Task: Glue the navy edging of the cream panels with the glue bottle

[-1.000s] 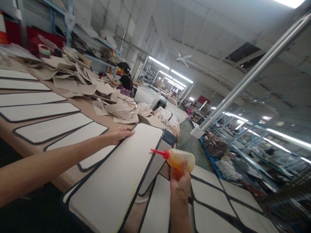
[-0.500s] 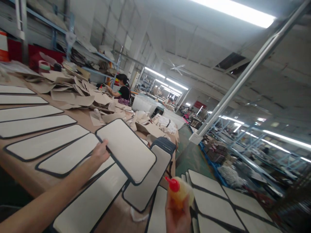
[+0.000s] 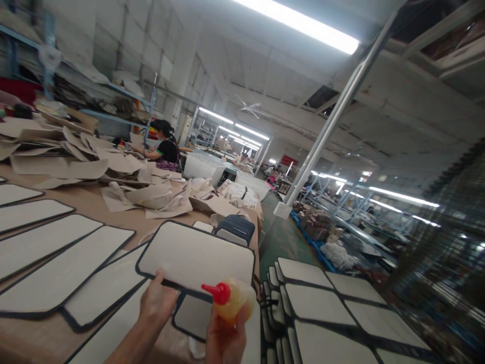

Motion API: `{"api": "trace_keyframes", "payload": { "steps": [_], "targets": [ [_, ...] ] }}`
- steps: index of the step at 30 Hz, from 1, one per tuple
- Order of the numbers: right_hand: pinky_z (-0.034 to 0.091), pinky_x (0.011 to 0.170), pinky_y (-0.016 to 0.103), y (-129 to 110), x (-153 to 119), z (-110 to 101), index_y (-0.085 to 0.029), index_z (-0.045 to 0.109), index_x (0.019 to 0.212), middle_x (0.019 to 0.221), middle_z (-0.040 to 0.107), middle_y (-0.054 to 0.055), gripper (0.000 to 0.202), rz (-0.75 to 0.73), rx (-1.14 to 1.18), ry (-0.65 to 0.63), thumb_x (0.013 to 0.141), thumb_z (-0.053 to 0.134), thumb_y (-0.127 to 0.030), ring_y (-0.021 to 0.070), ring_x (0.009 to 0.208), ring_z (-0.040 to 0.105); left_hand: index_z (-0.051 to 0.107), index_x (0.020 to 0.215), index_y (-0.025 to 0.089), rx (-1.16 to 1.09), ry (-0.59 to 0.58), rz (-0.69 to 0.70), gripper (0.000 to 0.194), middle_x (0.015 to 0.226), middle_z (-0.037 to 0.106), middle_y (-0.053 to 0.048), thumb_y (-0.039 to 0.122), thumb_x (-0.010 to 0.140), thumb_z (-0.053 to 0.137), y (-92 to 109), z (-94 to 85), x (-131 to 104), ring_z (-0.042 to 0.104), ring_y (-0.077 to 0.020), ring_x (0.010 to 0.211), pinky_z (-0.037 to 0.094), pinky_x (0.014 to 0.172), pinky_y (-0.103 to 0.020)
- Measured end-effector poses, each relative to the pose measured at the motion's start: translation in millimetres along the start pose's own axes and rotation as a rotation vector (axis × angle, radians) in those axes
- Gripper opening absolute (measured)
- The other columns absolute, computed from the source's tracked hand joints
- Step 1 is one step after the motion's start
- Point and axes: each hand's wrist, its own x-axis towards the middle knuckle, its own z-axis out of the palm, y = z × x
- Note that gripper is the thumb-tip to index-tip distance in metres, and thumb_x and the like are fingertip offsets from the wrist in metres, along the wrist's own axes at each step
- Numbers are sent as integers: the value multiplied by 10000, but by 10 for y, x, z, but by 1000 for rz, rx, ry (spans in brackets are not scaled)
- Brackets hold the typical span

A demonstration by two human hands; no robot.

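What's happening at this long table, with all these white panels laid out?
A person at a brown worktable holds one white, dark-edged panel by its near edge with the left hand. The right hand grips a squeeze bottle of amber liquid with a red nozzle pointing left. More such panels lie in rows on the table, and others on a lower surface to the right. Beige cut pieces are heaped further back, where another person sits working.

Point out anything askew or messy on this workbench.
The beige cut pieces lie in a loose, overlapping heap at the back, unlike the flat panels set out in rows. Nothing looks spilled.
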Motion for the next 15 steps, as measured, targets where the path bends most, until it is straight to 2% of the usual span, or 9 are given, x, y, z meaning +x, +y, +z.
{"api": "trace_keyframes", "payload": {
  "steps": [3,5,8,10,12,14,15],
  "targets": [
    [535,882,349,-70,-18,-16,-230,689,1001,976,716,52,306,-47,-68,-5,801,661,-459,189,960,658,603,1088,227,-128,-38,-68,336,823,705,-66,184,902,326,10,-11,-89,686,-251,824,578,767,-432],
    [550,838,324,-142,-18,2,-241,699,976,937,722,40,311,-40,-72,-5,768,692,-472,184,919,668,625,933,244,-155,-91,-121,255,737,691,-30,165,836,402,40,-68,-86,683,-237,730,572,775,-452],
    [563,775,285,-275,29,45,-231,711,937,959,720,50,358,0,-31,53,682,767,-476,190,932,665,592,801,232,-137,-158,-222,121,779,697,-41,191,767,484,40,-313,-46,692,-258,774,566,786,-468],
    [562,773,271,-351,77,44,-228,719,899,976,718,51,351,17,-3,96,647,795,-461,187,935,664,600,886,232,-17,-151,-314,176,913,711,-85,192,726,538,4,-574,-37,691,-295,877,579,750,-440],
    [555,783,250,-397,117,6,-250,718,899,991,716,29,302,26,39,88,677,780,-445,165,930,665,597,999,251,200,-117,-364,335,911,715,-106,192,670,627,-14,-819,-51,698,-321,843,596,649,-404],
    [556,771,238,-418,128,-47,-284,716,905,956,723,0,236,24,79,45,723,747,-431,143,876,677,611,983,278,436,-143,-257,424,695,693,-76,197,586,735,53,-909,-71,694,-335,689,590,545,-399],
    [560,760,240,-424,119,-68,-294,714,909,929,727,-7,215,22,84,20,739,734,-425,141,846,683,629,935,282,526,-185,-148,432,585,648,-52,180,541,773,129,-858,-78,685,-343,664,588,538,-401]
  ]
}}
